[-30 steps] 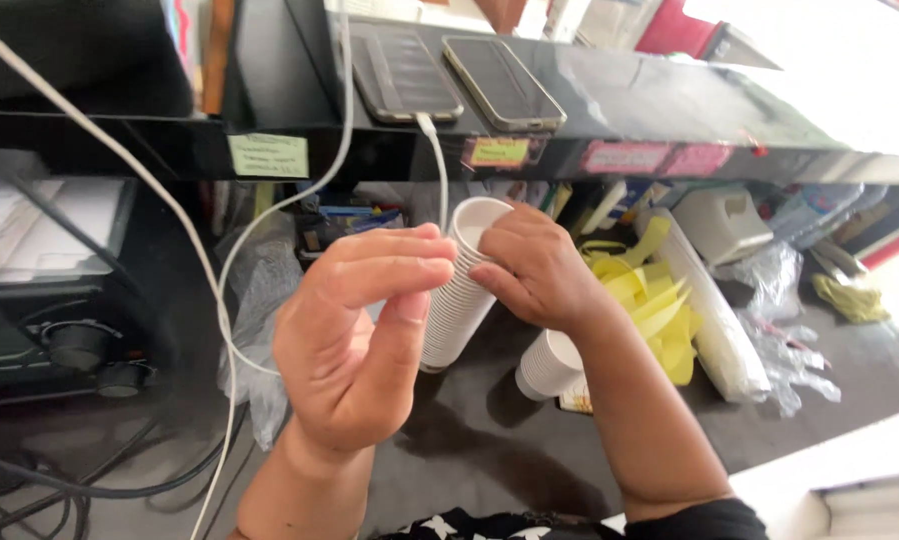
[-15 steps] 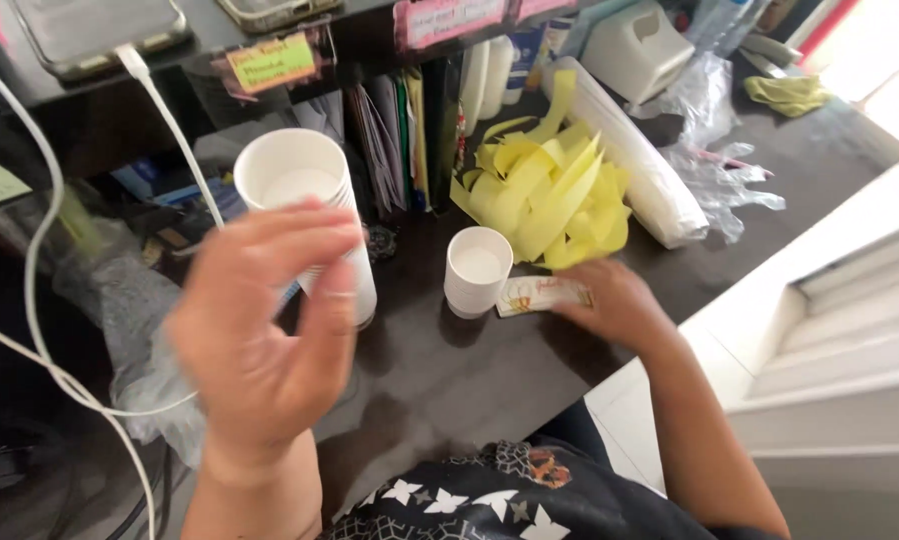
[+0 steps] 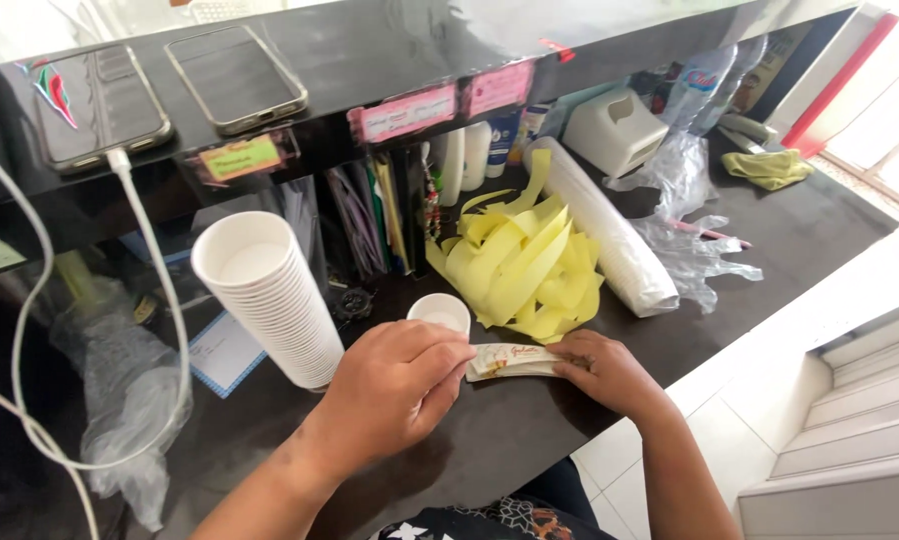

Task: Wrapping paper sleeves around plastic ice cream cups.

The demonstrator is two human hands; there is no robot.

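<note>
Head view: dark counter (image 3: 789,240) under a black shelf (image 3: 369,60), seen from above.
Shelf: carries two phones (image 3: 234,78), one of them on a white cable (image 3: 159,280); coloured labels line its front edge.
Counter: holds all items below; upright bottles and folders stand at its back, under the shelf.
Yellow strips (image 3: 519,265): loose heap behind the hands, touching the lying sleeve of cups.
Cup sleeve (image 3: 604,235): long white stack lying on its side, right of the strips, beside a crumpled clear bag (image 3: 694,255).
Cup stack (image 3: 269,300): tall, tilted, open end up, just left of the left hand, apart from it.
Left hand (image 3: 394,385): fingers curled, thumb and fingertips pressed onto the left end of the sachets.
Right hand (image 3: 604,370): fingers closed over the right end of the sachets, palm down.
Sachets (image 3: 514,360): small flat bundle of pale packets, held level between both hands just above the counter's front edge.
Single cup (image 3: 439,312): upright, just behind the left hand and the sachets.
</note>
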